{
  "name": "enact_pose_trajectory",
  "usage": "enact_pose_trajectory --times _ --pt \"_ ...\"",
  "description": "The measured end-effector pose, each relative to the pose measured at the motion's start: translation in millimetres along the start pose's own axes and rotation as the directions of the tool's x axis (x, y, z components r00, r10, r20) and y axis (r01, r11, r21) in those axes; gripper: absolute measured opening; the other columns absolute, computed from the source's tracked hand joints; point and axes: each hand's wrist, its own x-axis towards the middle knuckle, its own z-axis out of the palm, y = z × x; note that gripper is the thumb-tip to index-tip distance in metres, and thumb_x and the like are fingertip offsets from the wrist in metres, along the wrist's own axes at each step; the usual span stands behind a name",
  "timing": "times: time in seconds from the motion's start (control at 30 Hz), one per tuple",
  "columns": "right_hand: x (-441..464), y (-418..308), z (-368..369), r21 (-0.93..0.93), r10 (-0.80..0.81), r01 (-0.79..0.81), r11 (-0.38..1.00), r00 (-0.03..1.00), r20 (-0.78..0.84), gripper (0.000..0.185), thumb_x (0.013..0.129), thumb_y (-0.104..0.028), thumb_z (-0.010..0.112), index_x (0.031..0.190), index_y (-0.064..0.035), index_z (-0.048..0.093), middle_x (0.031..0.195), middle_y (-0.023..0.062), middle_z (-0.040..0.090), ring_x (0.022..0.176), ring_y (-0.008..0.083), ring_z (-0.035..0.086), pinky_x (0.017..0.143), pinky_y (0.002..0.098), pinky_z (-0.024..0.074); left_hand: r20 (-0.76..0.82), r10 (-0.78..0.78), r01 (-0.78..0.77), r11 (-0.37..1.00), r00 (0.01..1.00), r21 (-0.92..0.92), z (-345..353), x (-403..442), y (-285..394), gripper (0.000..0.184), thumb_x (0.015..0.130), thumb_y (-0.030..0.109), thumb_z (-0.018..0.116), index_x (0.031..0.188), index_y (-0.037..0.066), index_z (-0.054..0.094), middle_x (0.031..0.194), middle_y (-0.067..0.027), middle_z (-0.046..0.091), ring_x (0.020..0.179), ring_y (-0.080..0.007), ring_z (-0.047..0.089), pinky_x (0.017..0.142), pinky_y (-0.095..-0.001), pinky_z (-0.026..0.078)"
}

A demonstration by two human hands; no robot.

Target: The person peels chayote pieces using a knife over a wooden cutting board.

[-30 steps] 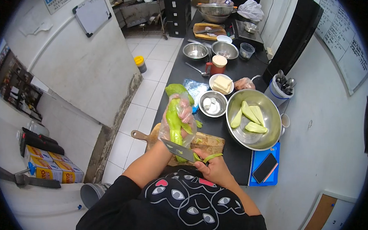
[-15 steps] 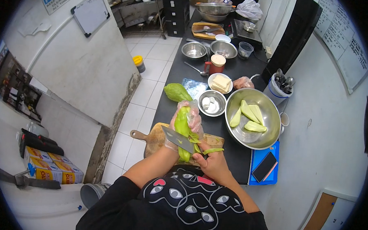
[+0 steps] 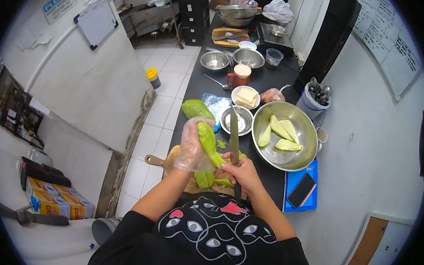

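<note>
My left hand (image 3: 194,146), in a clear plastic glove, is wrapped round a green vegetable (image 3: 208,143) above the wooden board (image 3: 168,162). In my right hand (image 3: 243,174) is the handle of a knife (image 3: 234,136), its blade pointing away from me and partly over the small metal bowl (image 3: 244,120). My right fingertips are at the vegetable's lower end. Another green piece (image 3: 204,180) and peel lie on the board. Beyond my left hand rests a whole green vegetable (image 3: 192,108). Pale green pieces (image 3: 280,128) lie in the large metal bowl (image 3: 261,151).
A plate of yellowish blocks (image 3: 246,97), a red mug (image 3: 241,76) and metal bowls (image 3: 214,61) stand farther back on the dark table. At the right are a phone (image 3: 301,190) on a blue folder (image 3: 312,203) and a tub of spoons (image 3: 312,100).
The knife has swung from lying across the vegetable to pointing away from me. My left hand has shifted left and tilted the vegetable. The view has shifted slightly.
</note>
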Motion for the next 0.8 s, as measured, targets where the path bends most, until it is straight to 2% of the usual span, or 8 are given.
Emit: enact_pose_trajectory --times 0.1,0.17,0.23,0.43,0.53,0.63,0.73,0.8 --pt "7 9 -17 -0.147 -0.072 0.063 0.987 0.996 -0.055 0.027 0.079 -0.008 0.068 0.103 -0.0026 0.056 0.07 0.0034 0.059 0.043 0.0049 0.042 0.039 0.0193 0.0332 0.073 -0.054 0.036 0.973 0.996 0.228 -19 -10 4 0.051 0.095 0.052 0.033 0.095 0.005 0.054 0.097 -0.0058 0.056 0.09 -0.0162 0.055 0.083 -0.0319 0.045" --pt "8 9 -25 -0.126 -0.07 0.058 0.99 0.993 -0.093 0.024 0.079 -0.009 0.068 0.1 -0.0033 0.057 0.068 0.0017 0.057 0.045 0.0049 0.043 0.04 0.0194 0.0338 0.245 -0.196 0.156 0.972 0.95 0.176 -40 -16 -1 0.051 0.094 0.052 0.036 0.099 0.005 0.054 0.1 -0.0059 0.056 0.091 -0.0154 0.053 0.082 -0.0312 0.045" --pt "8 6 -29 -0.083 -0.049 0.041 0.996 0.993 -0.103 0.019 0.08 -0.009 0.068 0.095 -0.0042 0.057 0.064 -0.0012 0.052 0.047 0.0048 0.044 0.041 0.0198 0.0349 0.394 -0.323 0.218 0.933 0.86 0.287 -58 -18 -9 0.051 0.093 0.052 0.04 0.107 0.004 0.054 0.107 -0.0076 0.054 0.098 -0.0173 0.053 0.084 -0.0336 0.046" --pt "16 -6 -39 -0.248 -0.112 0.127 0.96 0.991 0.076 0.016 0.079 -0.009 0.067 0.091 -0.0041 0.058 0.065 -0.0019 0.052 0.045 0.0047 0.043 0.041 0.0195 0.0346 0.446 -0.665 0.635 0.734 0.599 0.241 -58 -21 6 0.054 0.093 0.05 0.04 0.122 0.006 0.051 0.119 -0.0112 0.052 0.113 -0.0241 0.049 0.088 -0.0477 0.045" --pt "17 -22 -41 -0.285 -0.084 0.117 0.951 0.988 0.127 0.017 0.078 -0.008 0.068 0.091 -0.0039 0.058 0.066 -0.001 0.053 0.045 0.005 0.043 0.041 0.0193 0.0337 0.612 -0.592 0.681 0.723 0.525 0.115 -61 -18 8 0.061 0.092 0.054 0.038 0.126 0.004 0.047 0.124 -0.0131 0.05 0.113 -0.0266 0.05 0.091 -0.0479 0.044" --pt "14 -39 -45 -0.181 -0.064 0.09 0.979 0.988 0.142 0.02 0.075 -0.009 0.07 0.092 -0.0059 0.06 0.069 -0.0023 0.055 0.049 0.0031 0.044 0.043 0.0181 0.0327 0.634 -0.496 0.786 0.527 0.594 -0.324 -78 -4 -16 0.065 0.089 0.056 0.043 0.127 0.003 0.046 0.124 -0.0173 0.052 0.115 -0.0311 0.05 0.097 -0.0465 0.04" --pt "11 -54 -52 -0.102 -0.077 0.101 0.99 0.973 0.217 0.021 0.075 -0.011 0.071 0.093 -0.0066 0.061 0.07 -0.0032 0.056 0.05 0.0019 0.043 0.044 0.0177 0.0316 0.561 -0.559 0.779 0.552 0.611 -0.297 -84 9 -27 0.07 0.087 0.058 0.042 0.129 0.003 0.042 0.127 -0.0181 0.05 0.117 -0.0346 0.048 0.1 -0.0491 0.036" --pt "11 -60 -51 -0.141 -0.065 0.107 0.984 0.96 0.272 0.02 0.076 -0.012 0.071 0.093 -0.0071 0.061 0.071 -0.0028 0.057 0.051 0.002 0.044 0.044 0.0176 0.0319 0.637 -0.6 0.838 0.528 0.483 -0.138 -70 3 -24 0.076 0.084 0.06 0.046 0.134 0.004 0.037 0.127 -0.0196 0.049 0.118 -0.0352 0.048 0.096 -0.0493 0.04"
